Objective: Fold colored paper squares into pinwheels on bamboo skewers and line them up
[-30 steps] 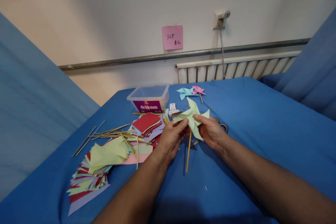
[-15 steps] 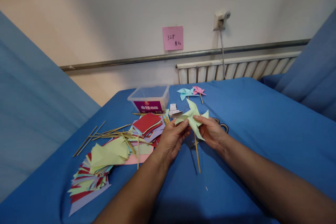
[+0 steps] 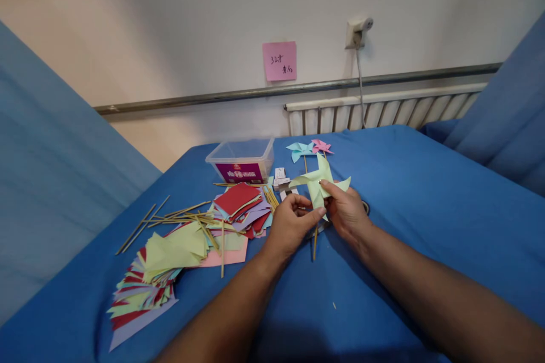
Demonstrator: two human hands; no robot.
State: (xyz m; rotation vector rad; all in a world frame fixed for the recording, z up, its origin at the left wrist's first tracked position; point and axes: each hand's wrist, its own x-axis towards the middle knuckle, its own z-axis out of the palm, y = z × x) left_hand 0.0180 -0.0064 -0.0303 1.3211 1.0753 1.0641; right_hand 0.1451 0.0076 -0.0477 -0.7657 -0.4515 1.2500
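A pale green paper pinwheel on a thin wooden stick is held above the blue cloth. My right hand grips it at its centre from the right. My left hand pinches it from below, thumb against the lower blade, near the top of the stick. The stick hangs down between both hands.
Coloured paper squares and loose wooden sticks lie to the left. A clear plastic box stands behind them. A light blue pinwheel and a pink pinwheel lie at the back. Scissors are partly hidden behind my right hand.
Both hands carried the green pinwheel slightly right and farther away. The stick swung from leaning left, then right, to near vertical. My left fingers shifted under the pinwheel.
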